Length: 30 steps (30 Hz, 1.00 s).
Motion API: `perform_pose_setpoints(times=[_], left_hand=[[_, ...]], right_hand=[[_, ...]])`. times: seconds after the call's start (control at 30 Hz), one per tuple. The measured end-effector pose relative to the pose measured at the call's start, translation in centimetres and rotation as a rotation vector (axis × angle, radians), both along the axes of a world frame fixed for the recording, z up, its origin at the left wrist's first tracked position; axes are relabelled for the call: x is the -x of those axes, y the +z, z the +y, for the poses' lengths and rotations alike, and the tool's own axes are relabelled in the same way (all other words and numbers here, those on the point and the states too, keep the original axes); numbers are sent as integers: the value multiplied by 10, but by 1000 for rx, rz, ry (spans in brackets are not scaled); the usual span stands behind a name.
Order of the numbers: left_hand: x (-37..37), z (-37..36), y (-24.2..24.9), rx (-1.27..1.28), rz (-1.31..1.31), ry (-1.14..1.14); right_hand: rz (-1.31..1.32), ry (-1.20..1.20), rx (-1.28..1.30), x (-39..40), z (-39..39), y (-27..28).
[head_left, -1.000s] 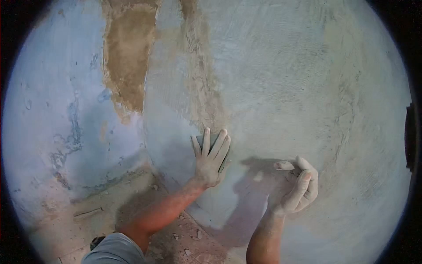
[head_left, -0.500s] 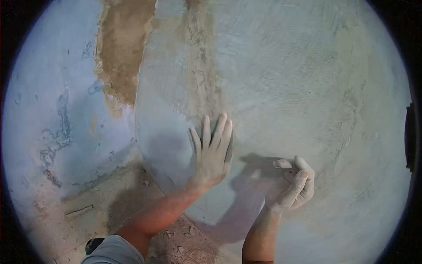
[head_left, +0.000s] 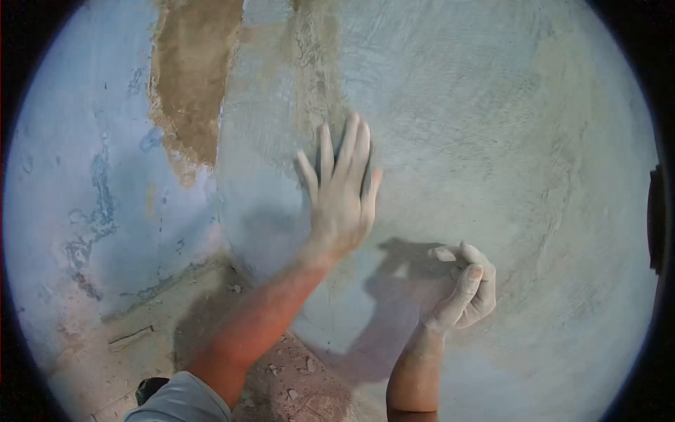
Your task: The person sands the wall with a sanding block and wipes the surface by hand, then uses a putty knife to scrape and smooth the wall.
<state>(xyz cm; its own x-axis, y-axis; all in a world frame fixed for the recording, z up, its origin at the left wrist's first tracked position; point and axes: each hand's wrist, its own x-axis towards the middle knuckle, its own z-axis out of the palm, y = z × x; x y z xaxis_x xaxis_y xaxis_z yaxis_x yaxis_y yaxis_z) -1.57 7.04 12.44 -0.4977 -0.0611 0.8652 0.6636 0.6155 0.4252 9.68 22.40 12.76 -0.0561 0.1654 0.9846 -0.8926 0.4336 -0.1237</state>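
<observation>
Even pressure and a flat palm should suit this uneven wall (head_left: 457, 141) best. My left hand (head_left: 341, 186) lies against it, below and right of the brown patch (head_left: 190, 88), fingers spread, apparently over a thin pad (head_left: 366, 180) whose dark edge shows. My right hand (head_left: 464, 285), farther right of the patch and apart from the left, curls loosely; whether it holds anything, I can't tell.

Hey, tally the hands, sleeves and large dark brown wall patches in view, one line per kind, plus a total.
Left hand and right hand: 2 hands
Sleeve: 1
Dark brown patch: 1
Total: 4
</observation>
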Motion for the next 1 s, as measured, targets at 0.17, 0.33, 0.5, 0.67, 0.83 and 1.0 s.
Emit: perform_pose_setpoints(times=[0.17, 0.33, 0.5, 0.67, 0.83, 1.0], left_hand=[[-29, 18, -111, 181, 17, -40], [4, -10, -29, 176, 19, 27], [68, -33, 79, -43, 180, 85], [29, -5, -3, 45, 142, 67], [-17, 6, -126, 254, -7, 3], [23, -14, 1, 136, 167, 72]], right_hand=[[-44, -48, 14, -2, -1, -1], [38, 11, 13, 2, 4, 3], [26, 31, -46, 1, 9, 2], [35, 46, -73, 4, 2, 2], [25, 55, -63, 5, -2, 4], [40, 75, -29, 7, -2, 5]])
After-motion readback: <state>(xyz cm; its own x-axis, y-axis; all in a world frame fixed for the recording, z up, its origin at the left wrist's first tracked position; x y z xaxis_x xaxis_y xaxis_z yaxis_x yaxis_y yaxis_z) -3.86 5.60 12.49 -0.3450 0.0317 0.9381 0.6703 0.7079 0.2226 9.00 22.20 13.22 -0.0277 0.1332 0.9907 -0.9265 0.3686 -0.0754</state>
